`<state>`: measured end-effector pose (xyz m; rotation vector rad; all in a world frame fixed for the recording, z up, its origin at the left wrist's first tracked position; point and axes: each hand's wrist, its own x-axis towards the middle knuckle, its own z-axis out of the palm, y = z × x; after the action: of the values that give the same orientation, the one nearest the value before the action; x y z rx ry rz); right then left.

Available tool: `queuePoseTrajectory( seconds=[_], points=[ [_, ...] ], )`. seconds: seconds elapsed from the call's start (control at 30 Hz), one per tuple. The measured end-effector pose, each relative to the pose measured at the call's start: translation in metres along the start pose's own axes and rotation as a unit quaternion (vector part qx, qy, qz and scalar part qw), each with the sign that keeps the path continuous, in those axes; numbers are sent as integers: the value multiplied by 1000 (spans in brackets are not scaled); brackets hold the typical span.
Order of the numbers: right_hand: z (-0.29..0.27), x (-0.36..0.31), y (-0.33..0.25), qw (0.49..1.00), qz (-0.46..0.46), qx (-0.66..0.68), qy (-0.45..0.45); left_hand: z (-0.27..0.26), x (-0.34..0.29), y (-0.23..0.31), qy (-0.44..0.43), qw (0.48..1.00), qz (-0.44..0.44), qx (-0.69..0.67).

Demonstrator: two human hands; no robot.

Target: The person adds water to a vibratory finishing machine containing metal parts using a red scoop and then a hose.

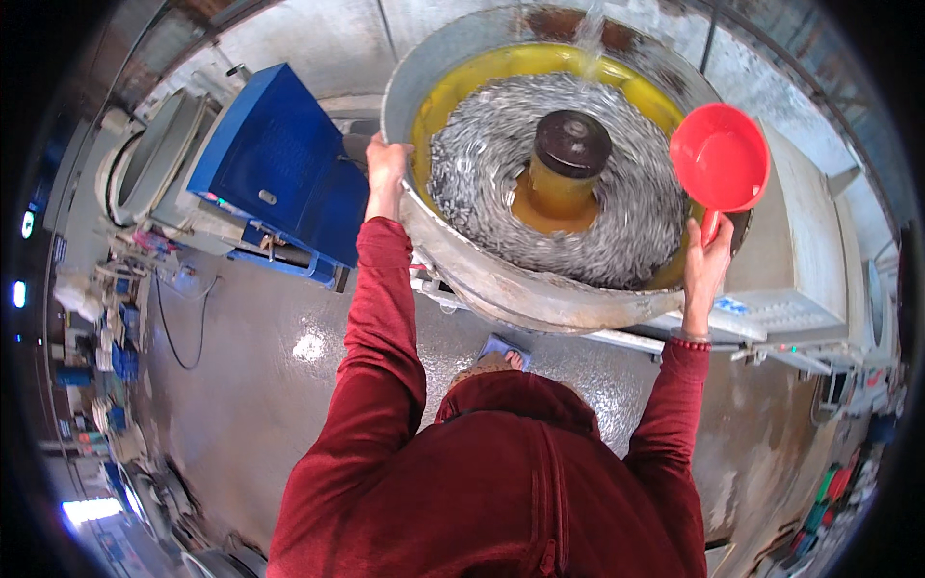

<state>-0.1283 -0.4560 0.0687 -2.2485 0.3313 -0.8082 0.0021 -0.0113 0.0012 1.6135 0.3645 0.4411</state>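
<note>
In front of me stands a big round metal tub [568,306] with a yellow lining. Small silvery metal pieces [472,125], blurred by motion, fill it around a central post with a dark cap [572,141]. Water [590,39] pours in at the far side. My left hand [387,166] is closed over the tub's left rim. At the right rim, my right hand [708,262] grips the short handle of a red plastic dipper [721,159]. The dipper's round bowl is raised, with its inside facing me; a little liquid seems to lie in it.
A blue machine cabinet [265,159] stands left of the tub, with a grey round tub [154,159] beyond it. A pale cabinet [790,241] adjoins on the right. The floor [260,385] is wet, and a dark hose [183,356] lies on it at left.
</note>
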Motion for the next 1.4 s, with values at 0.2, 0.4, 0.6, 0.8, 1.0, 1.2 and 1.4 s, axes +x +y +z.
queuePoseTrajectory(
  seconds=[0.2,0.4,0.6,0.8,1.0,1.2,1.4],
  points=[
    [7,-3,13,981,-15,101,165,0,-7,10,-18,1000,-10,-8],
    [4,-3,3,989,-3,62,137,0,-4,13,-19,999,-40,-1],
    [7,-3,-1,990,12,70,121,-4,3,6,-13,1000,-22,2],
    [9,-6,12,959,43,208,190,-9,7,-5,-36,999,-13,23],
    [9,-3,20,968,58,167,178,-4,-5,6,-22,1000,-3,21],
    [8,-1,5,987,44,81,135,-3,-13,19,-28,999,-17,34],
    [11,0,8,988,59,57,129,2,-19,26,-14,999,-17,30]
  ],
)
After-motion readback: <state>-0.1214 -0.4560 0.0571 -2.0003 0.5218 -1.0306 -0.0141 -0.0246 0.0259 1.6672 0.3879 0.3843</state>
